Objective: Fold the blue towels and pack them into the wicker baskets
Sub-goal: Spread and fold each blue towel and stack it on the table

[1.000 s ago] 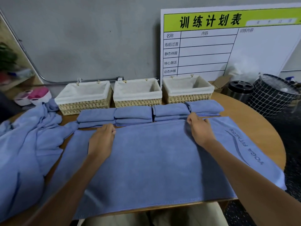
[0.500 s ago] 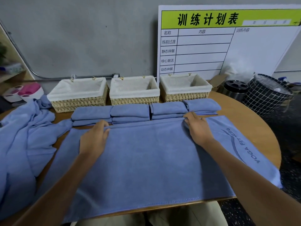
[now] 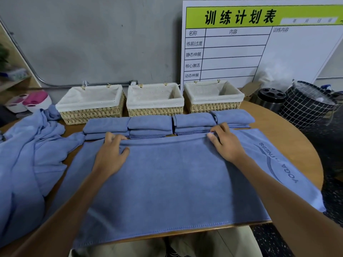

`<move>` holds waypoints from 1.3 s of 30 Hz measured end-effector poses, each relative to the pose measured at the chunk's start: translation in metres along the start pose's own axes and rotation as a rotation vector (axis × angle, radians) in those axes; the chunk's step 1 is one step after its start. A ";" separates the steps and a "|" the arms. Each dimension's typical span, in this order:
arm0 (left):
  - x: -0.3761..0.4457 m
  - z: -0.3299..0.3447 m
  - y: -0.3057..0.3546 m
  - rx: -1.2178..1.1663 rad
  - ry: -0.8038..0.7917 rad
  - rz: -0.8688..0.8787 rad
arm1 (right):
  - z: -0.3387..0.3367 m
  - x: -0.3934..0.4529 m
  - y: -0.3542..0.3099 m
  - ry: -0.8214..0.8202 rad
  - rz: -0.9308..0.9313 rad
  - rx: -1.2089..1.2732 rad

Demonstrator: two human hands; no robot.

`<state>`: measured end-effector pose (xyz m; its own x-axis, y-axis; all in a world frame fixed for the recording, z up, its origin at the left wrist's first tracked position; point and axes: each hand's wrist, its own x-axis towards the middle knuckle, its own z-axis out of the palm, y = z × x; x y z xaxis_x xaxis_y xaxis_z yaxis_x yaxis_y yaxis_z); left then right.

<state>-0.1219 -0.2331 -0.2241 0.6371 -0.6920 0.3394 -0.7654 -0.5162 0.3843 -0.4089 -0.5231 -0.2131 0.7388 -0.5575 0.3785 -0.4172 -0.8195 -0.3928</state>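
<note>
A large blue towel (image 3: 167, 182) lies spread flat on the round wooden table (image 3: 289, 134) in front of me. My left hand (image 3: 111, 154) and my right hand (image 3: 226, 141) each pinch its far edge, which is lifted into a small ridge. Just behind that edge sits a row of folded blue towels (image 3: 150, 125). Three wicker baskets with white liners stand along the wall: left (image 3: 91, 104), middle (image 3: 155, 101) and right (image 3: 213, 98), all without towels in them.
A heap of unfolded blue towels (image 3: 24, 164) covers the table's left side. A white schedule board (image 3: 259, 45) leans on the wall behind the right basket. A black grid bin (image 3: 306, 106) and a metal canister (image 3: 271, 98) stand at the right.
Both hands have closed their fingers on the towel's far edge and raised it slightly. The camera has tilted a little, so the baskets sit lower in view.
</note>
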 end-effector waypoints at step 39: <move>-0.063 -0.048 0.013 -0.320 0.149 0.096 | -0.042 -0.064 -0.011 0.187 -0.002 0.266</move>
<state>-0.1678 -0.1717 -0.1998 0.5883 -0.6362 0.4990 -0.7700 -0.2523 0.5861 -0.4740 -0.4842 -0.1978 0.6191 -0.5905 0.5177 -0.2441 -0.7713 -0.5878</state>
